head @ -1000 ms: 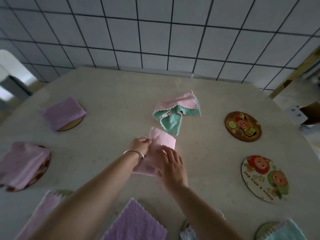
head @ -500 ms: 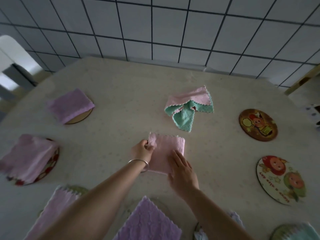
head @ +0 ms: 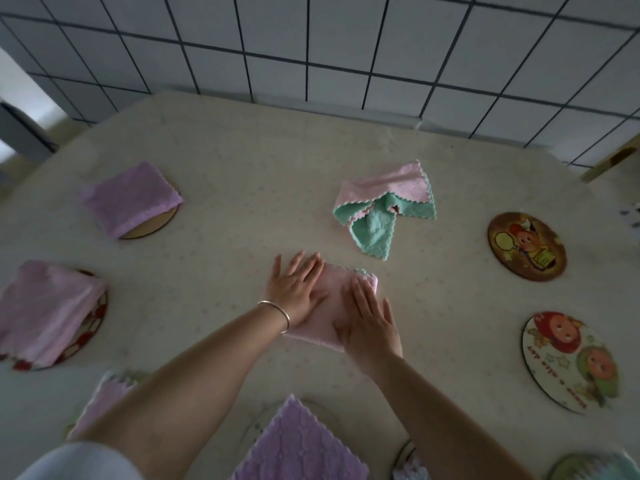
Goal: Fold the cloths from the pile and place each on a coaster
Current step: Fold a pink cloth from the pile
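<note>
Two bare hands press flat on a folded pink cloth (head: 330, 306) lying near the centre of a pale speckled table (head: 242, 174). The left hand (head: 294, 289), a silver bangle (head: 277, 315) on its wrist, rests with straight fingers on the cloth's 9 o'clock edge; the right hand (head: 370, 323) lies palm down with fingers spread on its 4 o'clock side. Neither hand grasps anything: both are released and flattened against the fabric.

At 1 o'clock from the folded cloth, the remaining pile (head: 384, 209) sits apart from it, a pink cloth lying over a mint-green one.

Round coasters ring the table. At 3 o'clock, a brown cartoon coaster (head: 526, 245) and a white cartoon coaster (head: 571, 362) lie bare. At 10 o'clock, a lilac folded cloth (head: 130, 197) covers most of a plain wooden coaster (head: 156, 226). At 9 o'clock, a pink folded cloth (head: 45, 310) rests on a red-patterned coaster (head: 86, 341).

Along the 6 o'clock edge, another lilac cloth (head: 298, 448) lies on a pale coaster, a pink-and-white cloth (head: 104, 400) shows at 7 o'clock behind the left forearm, and a mint-green cloth (head: 595, 467) sits at 5 o'clock, cut off by the frame. A wall of white tiles (head: 346, 39) with dark grout backs the table at 12 o'clock.
</note>
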